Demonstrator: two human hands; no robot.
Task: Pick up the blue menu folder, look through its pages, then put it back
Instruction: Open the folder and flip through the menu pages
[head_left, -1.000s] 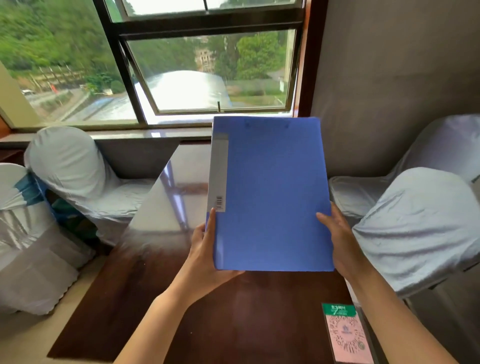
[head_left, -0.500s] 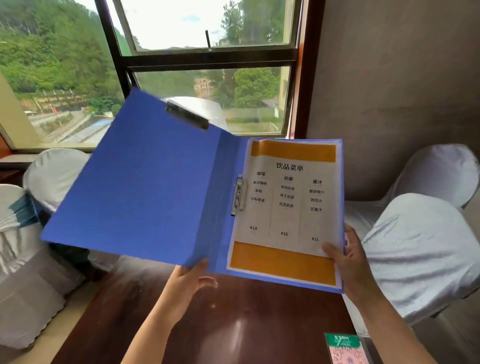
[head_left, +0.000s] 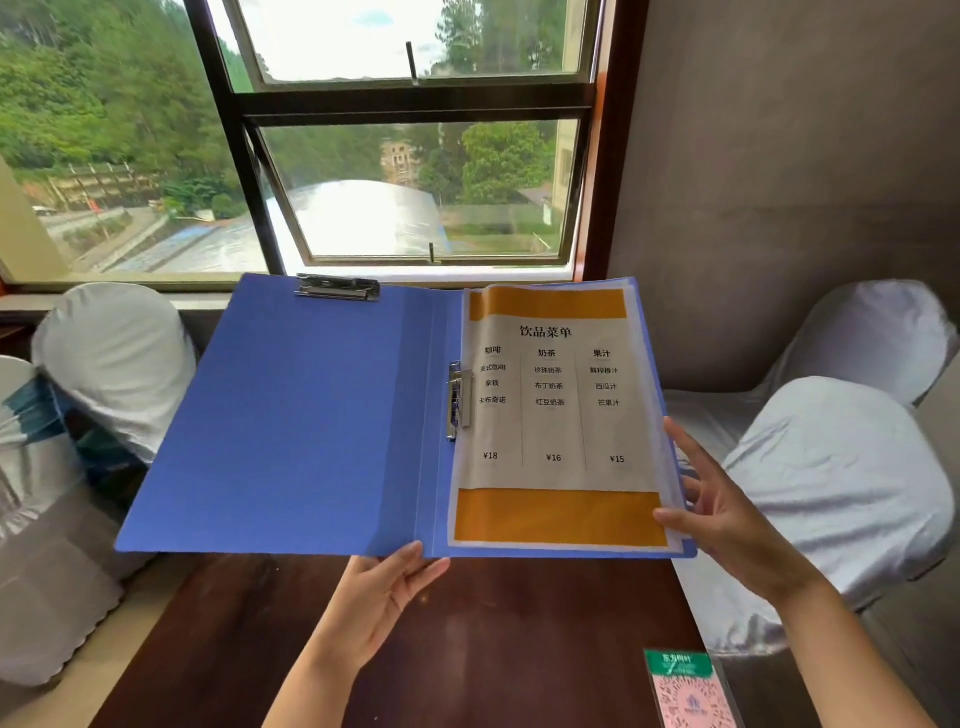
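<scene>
The blue menu folder (head_left: 291, 426) is open and held in the air above the dark wooden table (head_left: 467, 649). Its front cover lies flat to the left, with a metal clip at its top edge. A drinks menu page (head_left: 556, 415) with orange bands, in a clear sleeve, shows on the right half. My left hand (head_left: 384, 597) supports the folder from below at the spine, thumb on the bottom edge. My right hand (head_left: 722, 509) pinches the lower right edge of the top page, fingers behind it and thumb on front.
A pink and green QR code stand (head_left: 685, 691) sits on the table at the near right. Chairs in white covers stand on the left (head_left: 114, 358) and on the right (head_left: 831, 483). A window (head_left: 410, 192) and its sill lie straight ahead.
The folder was closed one second ago. Its cover has swung open to the left and now lies flat. My right hand shifted onto the edge of the menu page.
</scene>
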